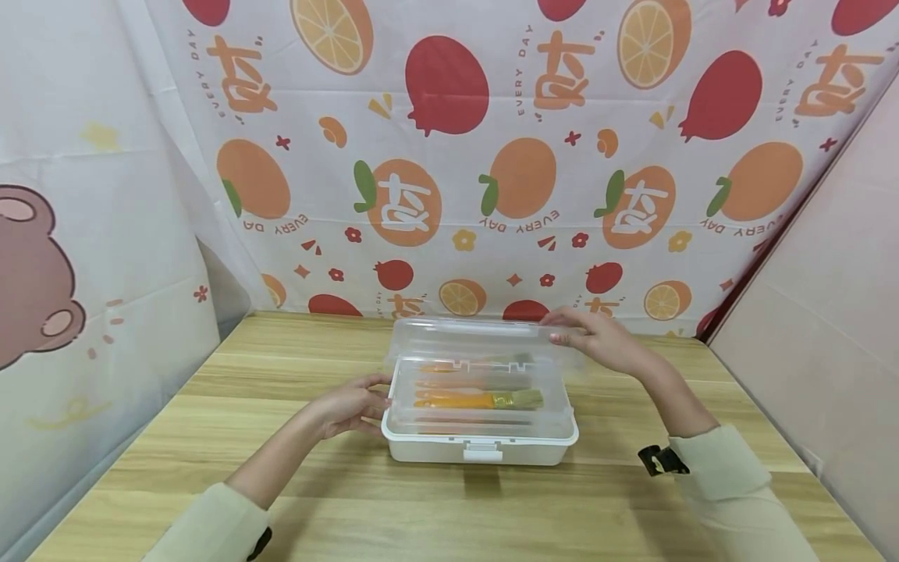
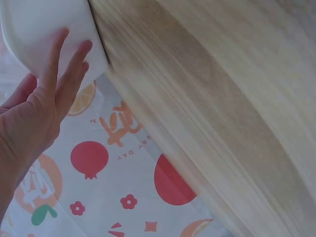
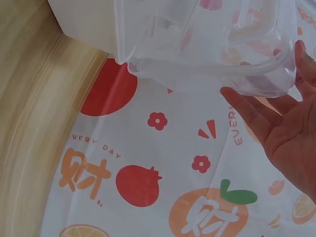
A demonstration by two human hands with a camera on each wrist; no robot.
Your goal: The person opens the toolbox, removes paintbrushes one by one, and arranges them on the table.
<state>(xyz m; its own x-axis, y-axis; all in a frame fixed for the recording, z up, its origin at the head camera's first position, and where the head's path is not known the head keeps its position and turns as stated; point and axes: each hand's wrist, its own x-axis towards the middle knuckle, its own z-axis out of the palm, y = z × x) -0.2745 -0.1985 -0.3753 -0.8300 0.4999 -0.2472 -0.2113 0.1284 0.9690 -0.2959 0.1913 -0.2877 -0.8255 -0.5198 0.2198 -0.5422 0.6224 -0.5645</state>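
A white plastic storage box point(image 1: 435, 450) with a latch on its front stands on the wooden table. Its clear lid point(image 1: 485, 337) is raised at the back. A paintbrush point(image 1: 456, 400) with an orange handle and pale bristles lies inside; other orange-handled items behind it look blurred. My left hand point(image 1: 354, 407) rests its extended fingers against the box's left side; the left wrist view has these fingers point(image 2: 54, 54) flat on the white wall. At the lid's right corner, my right hand point(image 1: 593, 337) grips the clear plastic between thumb and fingers, as the right wrist view shows too.
The wooden table point(image 1: 281, 492) extends around the box on every side. A fruit-printed cloth point(image 1: 449, 187) hangs right behind the table's back edge. Pale cloth walls stand at left point(image 1: 119, 257) and right point(image 1: 829, 336). Dark straps sit at both sleeve cuffs.
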